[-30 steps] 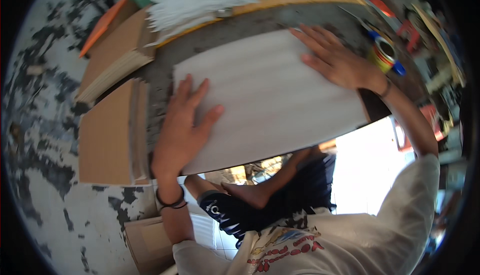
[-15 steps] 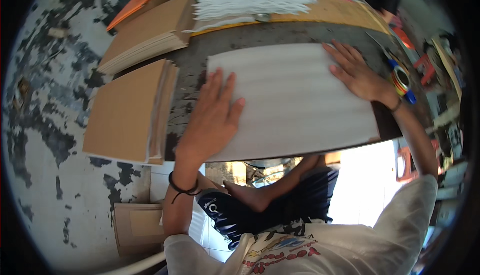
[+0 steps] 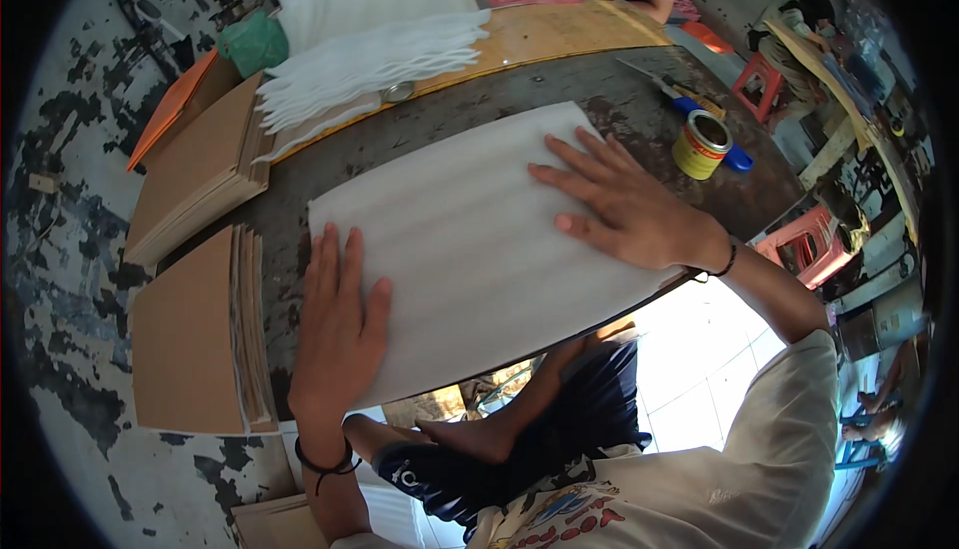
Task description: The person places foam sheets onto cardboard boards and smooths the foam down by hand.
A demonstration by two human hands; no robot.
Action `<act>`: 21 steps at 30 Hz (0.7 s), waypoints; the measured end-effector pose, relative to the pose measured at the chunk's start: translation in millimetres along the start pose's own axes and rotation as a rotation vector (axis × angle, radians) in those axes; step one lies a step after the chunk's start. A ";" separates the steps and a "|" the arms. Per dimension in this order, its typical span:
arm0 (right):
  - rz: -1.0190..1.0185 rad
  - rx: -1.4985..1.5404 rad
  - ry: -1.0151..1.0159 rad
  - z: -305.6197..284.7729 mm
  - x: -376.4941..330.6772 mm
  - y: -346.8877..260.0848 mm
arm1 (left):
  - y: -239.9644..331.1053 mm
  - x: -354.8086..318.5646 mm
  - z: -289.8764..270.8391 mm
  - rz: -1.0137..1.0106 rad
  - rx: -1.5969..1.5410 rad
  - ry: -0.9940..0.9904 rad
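Observation:
A white foam sheet (image 3: pixel 460 249) lies flat on the dark worktable, close to its front edge. My left hand (image 3: pixel 340 324) rests on the sheet's left end, palm down with fingers stretched out. Toward the right end, my right hand (image 3: pixel 624 199) presses flat with its fingers spread. Neither hand grips anything. Whatever lies under the sheet is hidden. To the left of my left hand stands a stack of brown boards (image 3: pixel 185 334).
Behind is a second brown board stack (image 3: pixel 200 174), beside a pile of white foam sheets (image 3: pixel 370 59). A yellow tin (image 3: pixel 702 145) stands at the right, near scissors with blue handles (image 3: pixel 737 157). Another person's arm (image 3: pixel 654 9) shows at the far end.
The view has turned toward the right, so the table appears tilted. Both hands remain flat on the foam sheet; the right hand's fingers now lie further in from its right edge.

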State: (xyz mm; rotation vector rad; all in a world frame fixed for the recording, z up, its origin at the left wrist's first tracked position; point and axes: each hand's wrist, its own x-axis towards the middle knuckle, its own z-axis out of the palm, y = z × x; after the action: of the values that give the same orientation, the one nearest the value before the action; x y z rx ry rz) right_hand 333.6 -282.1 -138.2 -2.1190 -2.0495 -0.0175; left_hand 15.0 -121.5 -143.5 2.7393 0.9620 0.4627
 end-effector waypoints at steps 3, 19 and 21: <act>-0.038 -0.001 0.008 1.8 2.7 -1.6 | 3.3 0.0 -4.7 -0.102 0.063 -0.084; -0.328 -0.045 0.052 -31.6 21.8 -18.5 | 5.5 2.7 -2.5 -0.100 0.035 -0.082; -0.364 -0.017 -0.013 -20.8 24.6 -24.1 | 4.7 4.5 -1.3 -0.063 0.019 -0.065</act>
State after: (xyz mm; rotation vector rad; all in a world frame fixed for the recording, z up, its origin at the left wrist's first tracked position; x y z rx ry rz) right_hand 313.3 -260.2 -111.2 -1.7282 -2.4191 -0.0733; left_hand 20.6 -122.1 -139.9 2.7131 1.0384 0.3533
